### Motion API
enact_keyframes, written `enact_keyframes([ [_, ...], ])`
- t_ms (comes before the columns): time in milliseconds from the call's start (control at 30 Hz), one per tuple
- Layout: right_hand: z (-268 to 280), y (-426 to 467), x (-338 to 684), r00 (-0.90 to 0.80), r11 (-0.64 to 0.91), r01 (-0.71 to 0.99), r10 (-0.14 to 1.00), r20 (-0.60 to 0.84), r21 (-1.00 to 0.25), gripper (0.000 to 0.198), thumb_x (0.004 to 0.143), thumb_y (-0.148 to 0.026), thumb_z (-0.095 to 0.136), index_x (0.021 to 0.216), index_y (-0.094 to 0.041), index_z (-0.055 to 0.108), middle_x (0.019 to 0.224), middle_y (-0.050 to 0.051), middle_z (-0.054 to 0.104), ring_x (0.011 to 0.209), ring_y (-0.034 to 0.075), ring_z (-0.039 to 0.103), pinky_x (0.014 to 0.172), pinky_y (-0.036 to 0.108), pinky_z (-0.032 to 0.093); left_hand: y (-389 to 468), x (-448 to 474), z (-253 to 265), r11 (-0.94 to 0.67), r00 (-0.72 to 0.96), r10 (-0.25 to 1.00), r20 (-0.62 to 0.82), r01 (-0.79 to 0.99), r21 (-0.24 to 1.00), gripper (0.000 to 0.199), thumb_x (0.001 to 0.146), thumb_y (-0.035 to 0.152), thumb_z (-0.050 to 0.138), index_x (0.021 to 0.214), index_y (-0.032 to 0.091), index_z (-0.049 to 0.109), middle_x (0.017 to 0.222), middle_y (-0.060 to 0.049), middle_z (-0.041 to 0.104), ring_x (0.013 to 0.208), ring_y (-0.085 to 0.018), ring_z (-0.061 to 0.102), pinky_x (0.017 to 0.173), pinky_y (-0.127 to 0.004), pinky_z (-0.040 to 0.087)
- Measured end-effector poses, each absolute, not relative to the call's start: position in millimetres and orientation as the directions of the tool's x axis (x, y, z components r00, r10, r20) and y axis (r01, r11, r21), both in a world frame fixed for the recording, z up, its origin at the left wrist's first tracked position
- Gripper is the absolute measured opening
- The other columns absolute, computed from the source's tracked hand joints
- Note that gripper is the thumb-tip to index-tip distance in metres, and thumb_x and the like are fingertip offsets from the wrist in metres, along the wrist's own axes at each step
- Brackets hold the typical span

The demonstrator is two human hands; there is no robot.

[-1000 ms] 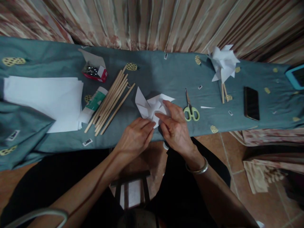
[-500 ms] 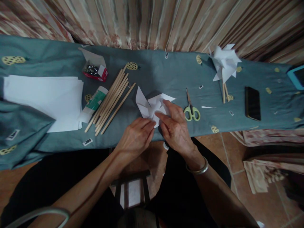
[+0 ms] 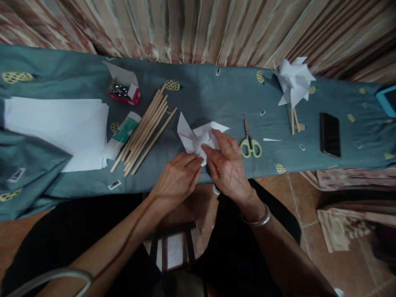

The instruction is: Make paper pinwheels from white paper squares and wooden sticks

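A white paper pinwheel (image 3: 201, 134) without a stick lies near the table's front edge, its blades folded toward the middle. My left hand (image 3: 179, 175) is closed on its near edge, fingertips pressed together on the paper. From the right, my right hand (image 3: 227, 165) grips the same pinwheel, with one finger on the centre and another on the right blade. The thumb of that hand is partly hidden. Just right of my hands lie scissors (image 3: 250, 147) with green handles. Wooden sticks (image 3: 148, 130) are in a pile to the left.
Stacked white paper (image 3: 58, 132), an open box of metal pins (image 3: 123, 90) and a green-and-white packet (image 3: 126, 130) are on the left. Finished pinwheels on sticks (image 3: 293, 80), a paper sliver (image 3: 272, 140), a phone (image 3: 330, 134) and a blue-edged device (image 3: 388, 99) are on the right.
Both hands stay on the pinwheel in almost the same pose. Nothing else has visibly moved apart from a slight shift of the view.
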State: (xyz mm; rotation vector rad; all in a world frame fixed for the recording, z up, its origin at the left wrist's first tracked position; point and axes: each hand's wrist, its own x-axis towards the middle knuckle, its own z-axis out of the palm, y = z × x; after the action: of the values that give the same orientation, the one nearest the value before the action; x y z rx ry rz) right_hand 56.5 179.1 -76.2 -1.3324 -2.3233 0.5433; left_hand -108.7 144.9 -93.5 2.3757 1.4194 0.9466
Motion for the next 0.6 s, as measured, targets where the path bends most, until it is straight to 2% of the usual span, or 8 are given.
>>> enact_keyframes([
  [133,-76.2,177.6,53.5,-0.471,0.471,0.733,0.872,0.133,-0.492,0.038,0.088,-0.017,0.047,0.121,-0.030,0.060,0.148,0.003,0.040,0.136,0.035,0.034,0.109,0.056,0.031,145.0,-108.1,-94.0,-0.506,0.324,0.853,0.410,0.708,0.493,0.017,0.089,0.014,0.049,0.098,0.011,0.063,0.092,-0.009,0.070,0.083,-0.019,0.066,0.073,-0.032,0.057],
  [433,-84.1,173.8,53.5,-0.493,0.510,0.719,0.853,0.170,-0.473,0.043,0.089,-0.015,0.045,0.128,-0.032,0.053,0.149,0.002,0.041,0.140,0.032,0.029,0.109,0.053,0.030,144.3,-108.8,-94.0,-0.502,0.330,0.856,0.398,0.715,0.487,0.017,0.087,0.012,0.051,0.098,0.010,0.065,0.093,-0.009,0.070,0.083,-0.020,0.065,0.075,-0.032,0.056],
  [600,-88.8,172.5,50.9,-0.541,0.578,0.753,0.816,0.203,-0.314,0.037,0.093,-0.017,0.039,0.127,-0.024,0.053,0.149,0.008,0.041,0.144,0.028,0.025,0.108,0.050,0.032,143.6,-108.8,-87.7,-0.485,0.369,0.871,0.325,0.752,0.446,0.020,0.089,0.014,0.050,0.099,0.010,0.066,0.093,-0.010,0.069,0.084,-0.022,0.063,0.076,-0.034,0.056],
])
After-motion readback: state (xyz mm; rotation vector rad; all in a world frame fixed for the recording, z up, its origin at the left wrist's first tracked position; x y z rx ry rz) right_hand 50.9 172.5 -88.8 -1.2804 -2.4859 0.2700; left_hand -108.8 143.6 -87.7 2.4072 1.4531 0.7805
